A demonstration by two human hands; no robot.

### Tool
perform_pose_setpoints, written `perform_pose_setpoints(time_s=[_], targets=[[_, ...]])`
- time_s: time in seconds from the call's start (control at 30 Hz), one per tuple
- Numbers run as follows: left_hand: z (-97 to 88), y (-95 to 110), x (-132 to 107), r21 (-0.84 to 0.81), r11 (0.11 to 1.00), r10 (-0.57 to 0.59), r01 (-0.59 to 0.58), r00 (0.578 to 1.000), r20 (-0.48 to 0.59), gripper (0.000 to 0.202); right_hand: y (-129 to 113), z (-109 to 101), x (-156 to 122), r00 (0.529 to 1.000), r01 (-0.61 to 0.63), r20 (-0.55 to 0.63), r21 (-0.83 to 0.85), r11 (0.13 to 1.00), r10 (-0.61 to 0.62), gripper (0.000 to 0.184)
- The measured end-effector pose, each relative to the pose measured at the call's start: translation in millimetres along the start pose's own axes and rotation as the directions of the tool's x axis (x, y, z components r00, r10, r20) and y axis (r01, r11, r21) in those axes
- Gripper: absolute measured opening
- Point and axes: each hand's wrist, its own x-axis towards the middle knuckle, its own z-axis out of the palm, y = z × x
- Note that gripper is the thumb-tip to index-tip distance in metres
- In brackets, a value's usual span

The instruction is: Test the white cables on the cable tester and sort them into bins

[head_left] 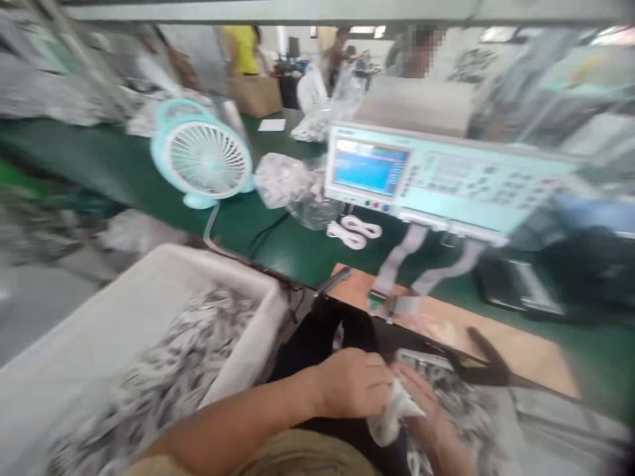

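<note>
Low in the view, over my lap, my left hand (354,383) has its fingers curled round a white cable bundle (389,420). The bundle is blurred, so its ends and ties cannot be made out. On its other side my right hand (431,416) presses against the same bundle, its fingers partly hidden and smeared by motion. Beyond my right hand lies a container (421,357) of similar white and grey cable pieces. To the left a large white tub (268,291) holds a heap of grey-white cables (163,370).
A pale blue tester (456,185) with a lit screen stands on the green bench (282,248), its ribbon cables (404,254) reaching a wooden board (526,337). Two coiled white cables (354,231), a fan (206,158), plastic bags (282,180) and a dark phone (501,284) lie around. People stand beyond.
</note>
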Motion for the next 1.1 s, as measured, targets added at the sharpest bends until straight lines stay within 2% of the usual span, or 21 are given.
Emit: perform_pose_setpoints(time_s=[0.07,0.1,0.13,0.17,0.2,0.23,0.27,0.3,0.33,0.37,0.4,0.43,0.53,0.57,0.6,0.63,0.67,0.8,0.9,0.97,1.1], targets=[[-1.2,-11.4,2.4,-0.031,0.997,-0.067,0.065,0.997,-0.046,0.021,-16.2,9.1,4.8,0.992,0.114,0.058,-0.033,0.993,-0.112,0.027],[1.3,-17.5,3.9,-0.093,0.987,-0.14,0.133,0.987,-0.08,0.019,-22.5,13.2,8.1,0.981,0.191,0.047,-0.055,0.98,-0.189,0.027],[5.7,-22.9,5.4,-0.187,0.955,-0.254,0.229,0.96,-0.118,0.016,-27.0,17.0,11.3,0.961,0.275,0.013,-0.082,0.958,-0.275,0.027],[11.5,-27.4,6.9,-0.316,0.886,-0.398,0.34,0.907,-0.138,0.014,-29.6,20.4,14.3,0.936,0.348,-0.022,-0.116,0.93,-0.352,0.027],[18.3,-31.1,8.1,-0.471,0.761,-0.554,0.446,0.825,-0.115,0.011,-30.3,23.4,17.0,0.91,0.401,-0.046,-0.154,0.903,-0.412,0.027],[25.4,-34.0,9.0,-0.627,0.577,-0.693,0.524,0.72,-0.036,0.01,-29.5,26.1,19.4,0.893,0.433,-0.045,-0.192,0.881,-0.448,0.026],[32.1,-36.4,9.5,-0.751,0.353,-0.788,0.558,0.61,0.083,0.01,-27.7,28.6,21.8,0.885,0.449,-0.023,-0.222,0.866,-0.465,0.026],[38.0,-38.4,9.7,-0.825,0.136,-0.831,0.549,0.517,0.206,0.014,-25.4,30.7,24.3,0.884,0.455,0.008,-0.239,0.858,-0.467,0.026],[42.6,-40.2,9.6,-0.857,-0.024,-0.837,0.515,0.459,0.299,0.018,-23.0,32.5,27.1,0.888,0.454,0.039,-0.24,0.858,-0.459,0.026],[45.7,-41.6,9.1,-0.872,-0.105,-0.834,0.478,0.435,0.339,0.022,-21.0,33.9,30.2,0.892,0.448,0.059,-0.226,0.865,-0.447,0.027],[47.3,-42.6,8.3,-0.886,-0.106,-0.841,0.452,0.434,0.323,0.025,-19.3,34.9,33.5,0.898,0.439,0.064,-0.196,0.877,-0.436,0.027],[47.5,-43.3,7.3,-0.897,-0.042,-0.851,0.441,0.454,0.263,0.025,-18.1,35.4,37.0,0.905,0.425,0.054,-0.158,0.891,-0.422,0.028],[44.5,-43.9,3.5,-0.856,0.288,-0.812,0.429,0.583,0.019,0.018,-15.8,35.0,46.4,0.935,0.353,-0.007,-0.074,0.933,-0.354,0.031],[43.7,-43.7,2.5,-0.831,0.362,-0.786,0.422,0.617,-0.03,0.016,-15.1,34.6,48.6,0.943,0.33,-0.023,-0.061,0.942,-0.332,0.031],[43.7,-43.5,1.8,-0.819,0.394,-0.773,0.416,0.632,-0.051,0.014,-14.4,34.4,50.3,0.949,0.311,-0.035,-0.053,0.949,-0.313,0.032],[44.4,-43.3,1.7,-0.825,0.382,-0.778,0.416,0.626,-0.045,0.014,-13.8,34.3,51.5,0.953,0.299,-0.043,-0.048,0.953,-0.301,0.032],[45.8,-43.0,1.9,-0.846,0.334,-0.795,0.416,0.606,-0.016,0.014,-13.3,34.5,52.1,0.952,0.299,-0.049,-0.047,0.953,-0.301,0.032],[52.9,-41.6,5.2,-0.932,0.058,-0.852,0.359,0.504,0.141,0.02,-15.3,37.3,50.2,0.945,0.316,-0.066,-0.052,0.947,-0.319,0.031],[53.1,-41.0,6.5,-0.935,-0.017,-0.855,0.355,0.48,0.198,0.022,-19.4,40.3,47.2,0.945,0.309,-0.095,-0.043,0.95,-0.312,0.031],[50.1,-41.8,6.3,-0.911,0.012,-0.834,0.413,0.506,0.218,0.024,-21.5,42.4,46.5,0.957,0.271,-0.114,0.009,0.963,-0.268,0.031],[41.9,-45.1,6.6,-0.844,0.151,-0.755,0.515,0.611,0.237,0.027,-23.5,47.1,48.6,0.983,0.162,-0.125,0.205,0.965,-0.138,0.031]])
